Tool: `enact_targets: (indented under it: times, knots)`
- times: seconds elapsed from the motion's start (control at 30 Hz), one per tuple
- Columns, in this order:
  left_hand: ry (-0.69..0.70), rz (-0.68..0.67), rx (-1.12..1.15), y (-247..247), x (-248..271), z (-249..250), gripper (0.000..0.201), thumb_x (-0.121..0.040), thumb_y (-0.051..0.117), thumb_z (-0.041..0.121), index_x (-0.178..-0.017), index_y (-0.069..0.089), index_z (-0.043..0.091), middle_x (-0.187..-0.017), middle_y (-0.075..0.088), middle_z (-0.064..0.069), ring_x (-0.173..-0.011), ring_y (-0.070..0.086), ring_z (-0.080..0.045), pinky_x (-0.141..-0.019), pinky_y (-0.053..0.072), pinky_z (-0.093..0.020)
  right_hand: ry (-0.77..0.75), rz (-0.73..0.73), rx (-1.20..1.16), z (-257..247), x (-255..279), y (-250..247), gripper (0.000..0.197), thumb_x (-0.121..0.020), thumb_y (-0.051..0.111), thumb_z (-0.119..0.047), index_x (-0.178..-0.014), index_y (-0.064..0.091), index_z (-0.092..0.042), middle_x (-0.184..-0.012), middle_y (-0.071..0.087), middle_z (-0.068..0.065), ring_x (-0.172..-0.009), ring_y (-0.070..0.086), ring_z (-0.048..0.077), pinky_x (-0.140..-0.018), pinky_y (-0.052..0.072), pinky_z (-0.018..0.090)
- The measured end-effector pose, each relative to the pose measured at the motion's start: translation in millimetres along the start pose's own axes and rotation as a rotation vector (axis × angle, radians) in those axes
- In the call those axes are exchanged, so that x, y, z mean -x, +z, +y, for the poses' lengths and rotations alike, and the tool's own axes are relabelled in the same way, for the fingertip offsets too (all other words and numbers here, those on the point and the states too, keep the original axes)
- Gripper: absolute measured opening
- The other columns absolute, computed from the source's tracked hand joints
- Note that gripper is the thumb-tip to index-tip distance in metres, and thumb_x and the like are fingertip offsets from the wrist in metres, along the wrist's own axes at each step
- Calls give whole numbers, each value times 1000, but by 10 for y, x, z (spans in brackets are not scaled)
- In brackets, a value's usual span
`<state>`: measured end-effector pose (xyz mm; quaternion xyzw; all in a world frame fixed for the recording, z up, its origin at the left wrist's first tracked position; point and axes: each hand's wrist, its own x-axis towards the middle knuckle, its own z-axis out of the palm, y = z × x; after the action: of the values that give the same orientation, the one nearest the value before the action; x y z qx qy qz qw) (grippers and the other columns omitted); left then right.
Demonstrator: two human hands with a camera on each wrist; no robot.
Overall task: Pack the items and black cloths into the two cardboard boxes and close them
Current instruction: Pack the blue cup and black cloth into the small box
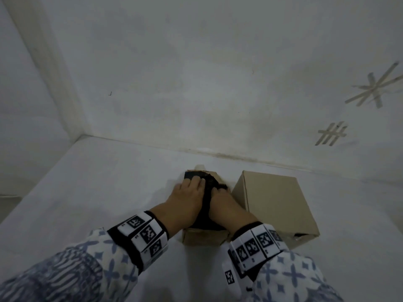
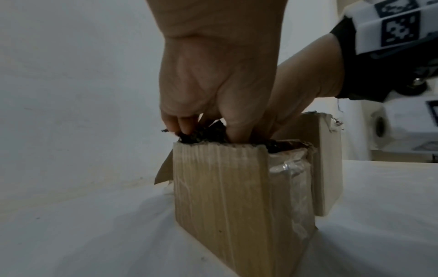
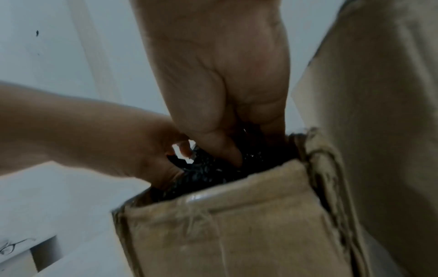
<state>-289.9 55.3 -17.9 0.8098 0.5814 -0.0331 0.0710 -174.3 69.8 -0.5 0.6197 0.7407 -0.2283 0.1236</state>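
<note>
Under both hands sits the small cardboard box (image 1: 204, 237), open at the top, with the black cloth (image 1: 209, 186) stuffed in its mouth. The left hand (image 1: 185, 201) has its fingers (image 2: 180, 123) bent down into the cloth, poking it into the box, and the right hand (image 1: 226, 205) does the same just beside it, its fingers (image 3: 227, 150) dug deep into the dark stuff — so both hands are curled tight into the cloth and touch each other over the box. A bit of cloth sticks up past the far rim, beyond the fingertips. To do this step well, I think the hands should push the cloth down evenly, tuck in the loose bit at the far edge, and keep the thin walls from bending out, so the flaps can fold flat after. Shiny clear tape (image 2: 284, 168) wraps one side of the box. Just past the right hand stands the bigger cardboard box (image 1: 274, 201), touching or nearly touching the small one; its top looks shut, with something dark peeking out at its near bottom corner. Both stand on a white table (image 1: 98, 192). Farther off is a white wall (image 1: 196, 73) with tape strips (image 1: 331, 134) stuck on like tally marks. No words or brand names can be read — only black-and-white square codes on the wrist bands (image 1: 141, 234).
</note>
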Motion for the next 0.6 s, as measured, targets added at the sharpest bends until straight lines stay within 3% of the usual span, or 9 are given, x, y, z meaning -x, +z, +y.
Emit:
enact_targets:
  times: [0.1,0.2,0.27,0.4,0.6]
  knots:
    - [-6,-78,-173,-46,0,-21,63,-89,52,25,-142,29,2,-155,14,-21,-139,22,-36,-116,12,-45,45,-57,-21,-5,-26,48,62,-95,46,-17,-145,16,2,-142,39,19,-126,45,30,-99,41,31]
    - [33,-97,-188,-50,-5,-15,67,-88,54,23,-144,23,2,-153,20,-24,-145,12,-36,-116,-9,-50,77,-103,-39,-1,-86,21,68,-93,49,-19,-146,12,1,-136,48,18,-117,53,29,-83,45,29]
    - [35,-89,-177,-35,-4,-1,72,-88,54,21,-146,16,0,-151,24,-23,-144,13,-36,-116,-10,-49,48,-145,23,-9,-121,1,64,-94,48,-22,-145,17,1,-135,49,17,-116,54,29,-85,45,29]
    - [100,-131,-175,55,13,29,64,-94,44,24,-146,17,-2,-144,37,-20,-136,30,-34,-116,-11,-48,-21,-207,166,-40,-148,12,52,-94,47,-31,-138,35,-7,-138,43,18,-123,44,33,-104,37,37]
    - [157,-208,-131,-121,-148,-55,58,-88,52,22,-139,28,7,-133,43,-17,-129,37,-34,-114,-11,-58,-74,-160,164,-4,-59,-13,43,-96,44,-26,-134,41,-7,-137,45,17,-121,44,32,-104,35,35]
